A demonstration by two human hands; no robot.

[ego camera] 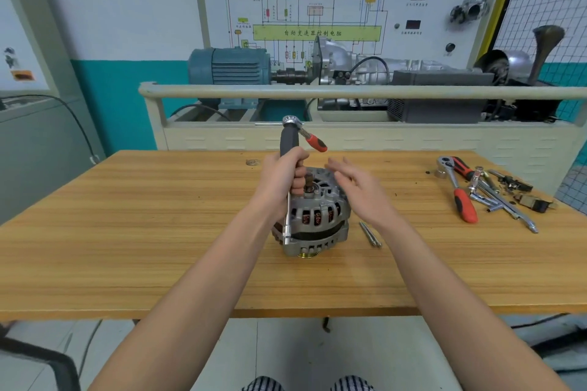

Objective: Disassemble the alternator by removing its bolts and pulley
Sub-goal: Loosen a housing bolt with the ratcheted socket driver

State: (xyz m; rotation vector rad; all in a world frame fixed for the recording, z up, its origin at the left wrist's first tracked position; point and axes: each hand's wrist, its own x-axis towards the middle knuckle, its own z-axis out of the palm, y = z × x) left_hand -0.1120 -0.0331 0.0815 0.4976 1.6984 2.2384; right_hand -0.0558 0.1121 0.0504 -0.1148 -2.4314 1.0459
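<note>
Left hand (pixel 282 174) fingers curled tight; right hand (pixel 359 187) open, apparently hovering, blurred.

A silver alternator (pixel 313 216) stands upright on the wooden table, pulley (pixel 305 255) facing down, copper windings visible through its slots, directly beneath the gripped driver handle (pixel 287 141).

One head-worn wide-angle view looks forward and down from close above the worktop (pixel 127 232), facing twelve o'clock toward the trainer board (pixel 317 32); both forearms enter from six o'clock.
</note>
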